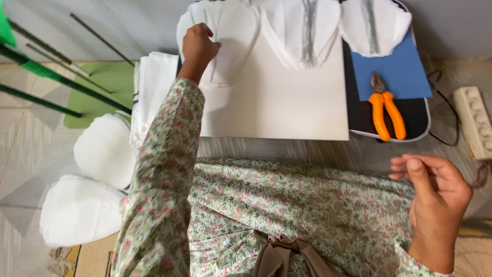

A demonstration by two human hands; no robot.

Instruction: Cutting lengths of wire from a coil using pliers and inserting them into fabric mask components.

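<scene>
Left hand is stretched out to the far side of the white board, fingers curled down onto the leftmost white petal-shaped piece. Touching it for sure; whether the fingers are pinching it or just pressing, can't tell from this angle.

Two more white petal pieces with a grey streak down the middle sit to the right along the board's far edge: one in the middle, one at the right overlapping a blue sheet.

Right hand is held up near the lap, well apart from the board, fingers loosely bent with thumb close to forefinger. Nothing clearly visible between them.

Orange-handled pliers lie on the dark tray, partly on the blue sheet. White power strip on the floor to the right. Stack of white petal pieces and green rods on the left. Folded white sheets just beside the board.
</scene>
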